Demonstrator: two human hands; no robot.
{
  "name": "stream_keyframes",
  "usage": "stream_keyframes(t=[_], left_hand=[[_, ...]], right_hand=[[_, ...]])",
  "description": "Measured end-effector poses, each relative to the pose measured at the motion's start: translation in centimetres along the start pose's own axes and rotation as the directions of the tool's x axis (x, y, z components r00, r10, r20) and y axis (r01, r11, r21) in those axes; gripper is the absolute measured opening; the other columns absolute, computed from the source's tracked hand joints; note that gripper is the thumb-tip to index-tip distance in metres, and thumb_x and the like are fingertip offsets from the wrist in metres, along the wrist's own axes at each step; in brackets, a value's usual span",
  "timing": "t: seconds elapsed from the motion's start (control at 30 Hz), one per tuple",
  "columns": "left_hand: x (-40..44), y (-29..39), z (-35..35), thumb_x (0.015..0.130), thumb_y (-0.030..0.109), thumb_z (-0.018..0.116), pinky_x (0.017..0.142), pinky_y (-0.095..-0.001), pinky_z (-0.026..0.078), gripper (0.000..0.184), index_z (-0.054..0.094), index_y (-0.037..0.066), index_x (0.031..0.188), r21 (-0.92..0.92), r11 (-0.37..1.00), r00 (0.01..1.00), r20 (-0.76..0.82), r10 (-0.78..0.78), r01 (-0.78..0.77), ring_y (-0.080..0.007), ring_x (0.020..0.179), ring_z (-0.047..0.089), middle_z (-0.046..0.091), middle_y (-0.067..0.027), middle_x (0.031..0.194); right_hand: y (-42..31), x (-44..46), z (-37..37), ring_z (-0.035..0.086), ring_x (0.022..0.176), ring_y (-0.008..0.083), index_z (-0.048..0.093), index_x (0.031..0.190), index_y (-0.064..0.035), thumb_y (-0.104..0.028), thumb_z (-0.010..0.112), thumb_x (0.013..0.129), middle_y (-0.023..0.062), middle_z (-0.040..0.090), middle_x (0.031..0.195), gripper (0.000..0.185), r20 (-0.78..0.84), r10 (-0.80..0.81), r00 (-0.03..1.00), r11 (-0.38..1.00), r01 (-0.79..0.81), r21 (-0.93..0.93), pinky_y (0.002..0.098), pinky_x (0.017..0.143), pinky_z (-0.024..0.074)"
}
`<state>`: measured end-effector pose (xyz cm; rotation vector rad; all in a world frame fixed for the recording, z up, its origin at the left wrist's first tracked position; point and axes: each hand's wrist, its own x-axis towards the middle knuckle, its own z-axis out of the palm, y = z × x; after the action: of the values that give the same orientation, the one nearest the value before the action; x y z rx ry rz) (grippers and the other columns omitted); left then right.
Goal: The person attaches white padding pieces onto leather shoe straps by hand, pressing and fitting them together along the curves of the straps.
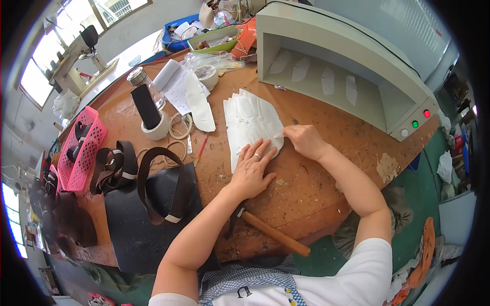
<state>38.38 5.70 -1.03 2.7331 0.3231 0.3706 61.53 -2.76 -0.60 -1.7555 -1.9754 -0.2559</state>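
A fanned stack of white cut pieces (pixel 250 117), thin like paper or lining, lies on the brown worktable in front of me. My left hand (pixel 253 171), with a ring on one finger, rests flat on the lower part of the stack, fingers stretched out. At the stack's right edge, my right hand (pixel 306 142) is closed in a pinch on the rim of a white piece; its fingertips are partly hidden. Below my left wrist lies a hammer (pixel 275 233) with a wooden handle, its head partly covered by the wrist.
A grey box-shaped machine (pixel 347 56) with lit buttons stands at the back right, white pieces inside. On the left are a black mat (pixel 132 229), dark strap loops (pixel 148 178), a pink basket (pixel 81 148), and a phone (pixel 146 106) leaning in a white holder.
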Motion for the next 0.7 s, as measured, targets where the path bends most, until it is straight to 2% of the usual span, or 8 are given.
stream_keyframes(t=[0.13,0.23,0.33,0.43,0.5,0.57,0.63,0.7], left_hand=[[0.0,0.0,0.2,0.084,0.033,0.068,0.119,-0.0473,0.014,0.070,0.042,0.010,0.145,0.025,1.000,1.000,0.002,-0.005,0.005,-0.0304,0.145,0.022,0.033,-0.0120,0.153],[0.0,0.2,0.2,0.084,0.035,0.068,0.119,-0.0473,0.015,0.070,0.042,0.009,0.144,0.028,1.000,1.000,0.010,-0.008,0.008,-0.0303,0.145,0.022,0.033,-0.0119,0.153],[0.0,0.2,0.1,0.083,0.036,0.069,0.119,-0.0473,0.016,0.071,0.043,0.009,0.144,0.027,1.000,1.000,0.006,-0.004,0.004,-0.0298,0.145,0.023,0.033,-0.0121,0.153],[0.0,0.2,0.2,0.083,0.036,0.069,0.118,-0.0476,0.017,0.071,0.044,0.009,0.143,0.035,0.999,1.000,-0.004,0.002,-0.002,-0.0294,0.145,0.024,0.033,-0.0125,0.154],[-0.2,-0.1,0.5,0.084,0.038,0.067,0.118,-0.0478,0.016,0.071,0.043,0.010,0.144,0.039,0.999,1.000,0.001,0.005,-0.005,-0.0303,0.145,0.022,0.032,-0.0126,0.154],[-0.1,-0.2,0.3,0.084,0.039,0.067,0.118,-0.0480,0.016,0.071,0.043,0.009,0.144,0.038,0.999,1.000,0.008,-0.005,0.005,-0.0303,0.146,0.022,0.032,-0.0128,0.154],[-0.1,0.0,0.3,0.084,0.039,0.067,0.118,-0.0482,0.015,0.071,0.043,0.009,0.144,0.042,0.999,1.000,0.021,-0.014,0.013,-0.0303,0.146,0.022,0.033,-0.0131,0.154],[0.0,0.1,0.1,0.084,0.039,0.067,0.118,-0.0483,0.015,0.072,0.043,0.008,0.144,0.050,0.999,1.000,0.022,-0.010,0.009,-0.0303,0.146,0.022,0.033,-0.0135,0.154]], right_hand=[[1.4,2.4,-1.7,0.067,0.075,0.0321,0.064,0.085,-0.0081,-0.009,0.056,0.082,0.0121,0.068,0.080,0.009,0.008,0.098,0.995,0.994,-0.098,-0.038,0.0432,0.065,0.0528],[3.3,5.2,-3.3,0.067,0.076,0.0341,0.067,0.086,-0.0096,-0.011,0.056,0.084,0.0150,0.067,0.079,0.011,-0.024,0.146,0.989,0.968,-0.148,-0.205,0.0446,0.068,0.0524],[5.5,8.3,-5.5,0.067,0.079,0.0361,0.068,0.087,-0.0105,-0.016,0.055,0.087,0.0179,0.067,0.076,0.014,-0.122,0.237,0.964,0.940,-0.259,-0.221,0.0451,0.072,0.0522],[6.3,10.3,-7.9,0.067,0.078,0.0386,0.067,0.089,-0.0091,-0.020,0.053,0.090,0.0198,0.067,0.075,0.017,-0.191,0.326,0.926,0.912,-0.362,-0.193,0.0459,0.069,0.0525],[8.1,11.3,-9.4,0.069,0.073,0.0345,0.065,0.091,-0.0069,-0.021,0.050,0.093,0.0191,0.068,0.076,0.021,-0.301,0.313,0.901,0.856,-0.405,-0.321,0.0456,0.066,0.0537],[7.0,12.2,-14.5,0.071,0.074,0.0264,0.064,0.098,-0.0035,-0.020,0.049,0.098,0.0148,0.070,0.079,0.022,-0.328,0.548,0.769,0.832,-0.543,0.116,0.0398,0.061,0.0545],[5.3,12.1,-18.5,0.073,0.076,0.0197,0.064,0.107,-0.0001,-0.018,0.048,0.100,0.0118,0.071,0.087,0.025,-0.377,0.536,0.756,0.844,-0.460,0.277,0.0350,0.061,0.0565],[4.8,10.6,-20.5,0.071,0.086,0.0197,0.066,0.111,0.0006,-0.008,0.050,0.098,0.0105,0.071,0.099,0.022,-0.353,0.456,0.817,0.882,-0.360,0.304,0.0313,0.072,0.0563]])
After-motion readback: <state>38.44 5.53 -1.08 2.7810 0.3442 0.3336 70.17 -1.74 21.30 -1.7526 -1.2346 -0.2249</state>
